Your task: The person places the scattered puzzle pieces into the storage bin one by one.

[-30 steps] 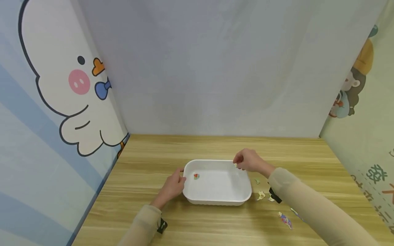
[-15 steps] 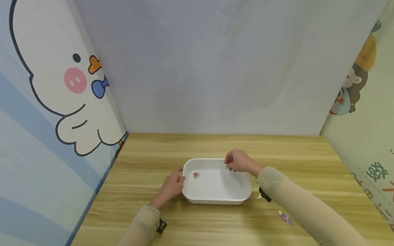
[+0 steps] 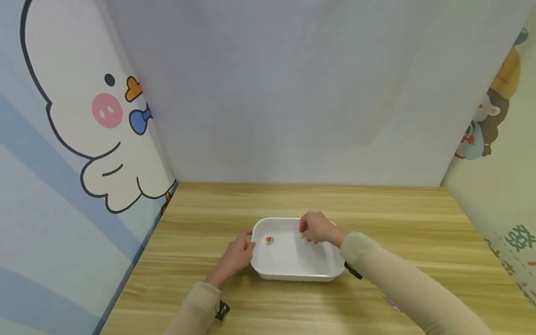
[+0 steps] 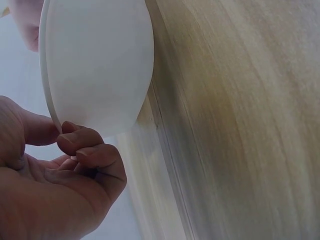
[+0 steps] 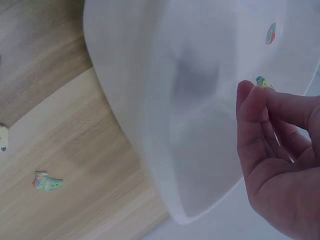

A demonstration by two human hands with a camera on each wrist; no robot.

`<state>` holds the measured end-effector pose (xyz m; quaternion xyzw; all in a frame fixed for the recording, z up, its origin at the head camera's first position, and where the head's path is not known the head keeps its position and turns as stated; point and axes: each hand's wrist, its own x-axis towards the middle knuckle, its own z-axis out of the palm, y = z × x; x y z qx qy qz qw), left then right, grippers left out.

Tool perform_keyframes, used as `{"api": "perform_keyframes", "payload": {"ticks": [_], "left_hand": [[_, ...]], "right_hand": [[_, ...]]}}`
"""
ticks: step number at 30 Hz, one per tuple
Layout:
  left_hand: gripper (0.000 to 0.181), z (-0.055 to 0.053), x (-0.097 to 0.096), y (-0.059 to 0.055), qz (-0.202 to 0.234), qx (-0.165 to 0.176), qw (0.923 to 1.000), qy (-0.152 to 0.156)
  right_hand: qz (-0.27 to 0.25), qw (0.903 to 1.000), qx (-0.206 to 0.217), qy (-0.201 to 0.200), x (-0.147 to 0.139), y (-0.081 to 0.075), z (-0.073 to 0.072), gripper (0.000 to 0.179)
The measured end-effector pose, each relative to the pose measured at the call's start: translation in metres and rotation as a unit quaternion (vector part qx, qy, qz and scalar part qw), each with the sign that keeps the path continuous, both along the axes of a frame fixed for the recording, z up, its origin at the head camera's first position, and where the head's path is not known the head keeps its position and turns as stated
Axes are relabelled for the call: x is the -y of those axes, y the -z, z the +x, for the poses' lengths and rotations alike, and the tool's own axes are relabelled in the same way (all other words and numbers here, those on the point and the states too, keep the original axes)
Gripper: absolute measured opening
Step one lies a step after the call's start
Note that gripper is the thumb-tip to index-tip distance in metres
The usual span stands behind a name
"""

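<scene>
A white rectangular plastic tray (image 3: 293, 278) sits on the wood-grain table. My left hand (image 3: 237, 255) pinches its left rim between thumb and curled fingers, as the left wrist view also shows. Over the tray's inside, my right hand (image 3: 317, 228) pinches a small flat printed piece (image 5: 262, 81), yellowish with a blue-green patch, between thumb and index finger. Most of that piece is hidden by the fingertips. Another small piece (image 3: 270, 240), red and green, lies on the tray floor toward the left.
On the table right of the tray lie loose printed pieces: a multicoloured one (image 5: 47, 181), a pale one (image 5: 3, 137) at the frame's edge, and a purple one (image 3: 392, 304) partly under the right sleeve. A grey-white curtain (image 3: 276, 93) hangs behind the table.
My right hand has moved left from the tray's right back rim to over its inside, carrying the small printed piece. The left hand keeps its hold on the rim.
</scene>
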<state>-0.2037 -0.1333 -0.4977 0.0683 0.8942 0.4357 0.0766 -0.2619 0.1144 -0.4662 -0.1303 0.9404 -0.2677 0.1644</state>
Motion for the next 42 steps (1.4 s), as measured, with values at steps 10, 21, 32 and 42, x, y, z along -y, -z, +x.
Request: {"api": "perform_keyframes", "payload": {"ticks": [10,21,32,42], "left_hand": [[0.037,0.000,0.001,0.001,-0.004,-0.008,0.9999,0.005],[0.036,0.000,0.002,0.002,0.006,-0.014,0.9998,0.012],[0.036,-0.001,0.002,0.003,0.011,-0.019,0.9996,0.016],[0.037,0.000,0.003,0.001,0.009,-0.020,0.9996,0.016]], "right_hand": [[-0.003,0.9998,0.010,-0.020,0.026,0.003,0.000,0.011],[0.010,0.9988,0.032,-0.035,0.042,0.001,-0.004,0.008],[0.009,0.9989,0.020,-0.042,0.049,0.006,-0.006,0.009],[0.020,0.9983,0.011,-0.053,0.058,0.010,-0.007,0.008]]}}
